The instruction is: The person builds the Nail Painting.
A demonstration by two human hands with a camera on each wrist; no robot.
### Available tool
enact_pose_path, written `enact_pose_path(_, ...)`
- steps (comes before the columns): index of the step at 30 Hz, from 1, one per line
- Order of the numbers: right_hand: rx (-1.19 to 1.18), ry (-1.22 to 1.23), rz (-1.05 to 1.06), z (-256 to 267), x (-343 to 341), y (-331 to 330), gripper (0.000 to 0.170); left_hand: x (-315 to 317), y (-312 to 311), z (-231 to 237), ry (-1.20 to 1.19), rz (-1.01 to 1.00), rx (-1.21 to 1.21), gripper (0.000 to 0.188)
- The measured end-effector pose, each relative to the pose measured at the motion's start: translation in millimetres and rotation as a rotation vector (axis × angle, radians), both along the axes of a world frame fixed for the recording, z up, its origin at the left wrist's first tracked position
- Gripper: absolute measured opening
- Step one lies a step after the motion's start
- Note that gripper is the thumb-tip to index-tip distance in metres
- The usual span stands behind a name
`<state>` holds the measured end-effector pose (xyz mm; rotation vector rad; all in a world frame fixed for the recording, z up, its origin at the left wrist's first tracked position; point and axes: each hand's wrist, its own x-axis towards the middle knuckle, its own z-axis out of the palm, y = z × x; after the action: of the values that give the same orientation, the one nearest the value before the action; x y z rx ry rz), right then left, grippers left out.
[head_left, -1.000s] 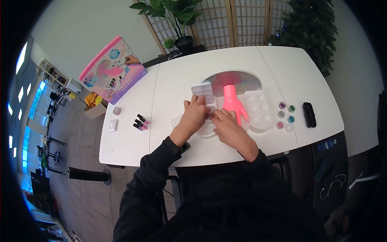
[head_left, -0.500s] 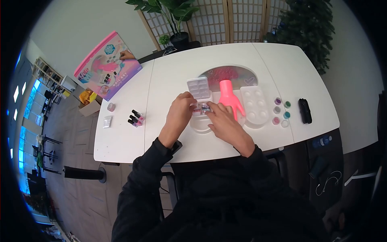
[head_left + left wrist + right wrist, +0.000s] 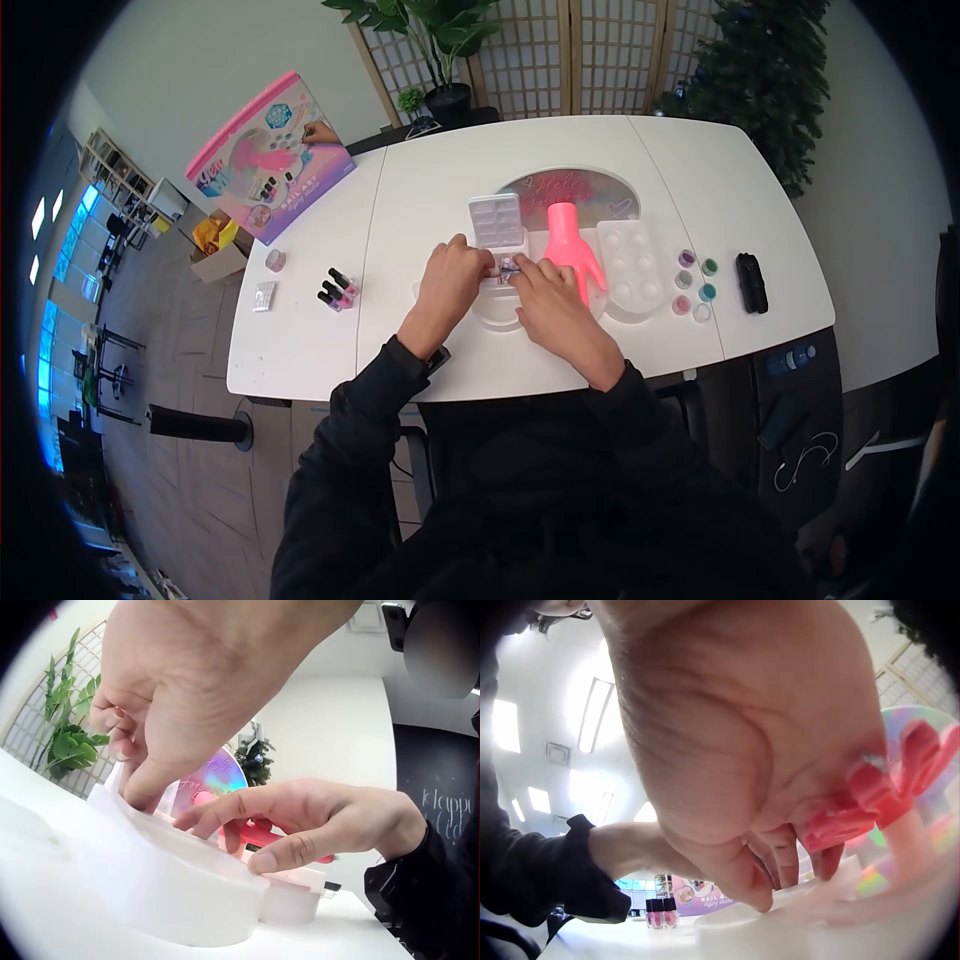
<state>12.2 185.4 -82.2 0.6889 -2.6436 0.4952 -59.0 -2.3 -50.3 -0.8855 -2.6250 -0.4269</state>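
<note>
In the head view, a clear lid [image 3: 497, 220] stands raised behind a small compartment holding small colourful pieces [image 3: 508, 267]. The left hand [image 3: 452, 285] reaches in from the left, fingertips down at the compartment; whether they pinch anything is hidden. From the right, the right hand [image 3: 562, 312] rests its bent, relaxed fingertips at the compartment's other side. The left wrist view shows the left hand [image 3: 195, 690] over the white tray's wall [image 3: 187, 900], with the right hand [image 3: 322, 825] spread at its rim. A pink model hand [image 3: 568, 245] stands just beyond the right hand.
A white tray with round wells [image 3: 630, 265] lies right of the model hand, near several small pots [image 3: 681, 304] and a black case [image 3: 751, 283]. Left are nail polish bottles [image 3: 338, 289], a small packet [image 3: 264, 296], a small jar [image 3: 275, 260] and a printed box [image 3: 270, 160].
The hands covered the compartment one second ago; they have since parted a little, and the small pieces show between them. In the last half second the hands have barely moved.
</note>
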Motion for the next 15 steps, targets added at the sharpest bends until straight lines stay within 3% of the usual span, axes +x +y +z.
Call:
enact_pose_path(7,-0.04,0.084,-0.073,6,-2,-10,0.037,-6,-5,-2,-0.133,0.038,0.062,0.01)
enact_pose_path(10,0.081,-0.06,-0.082,11,-2,-9,0.048,-3,-2,6,-0.085,0.078,-0.018,0.011)
enact_pose_path(15,0.095,0.116,-0.091,0,-8,-9,0.038,3,-4,4,0.139,-0.028,-0.068,0.01)
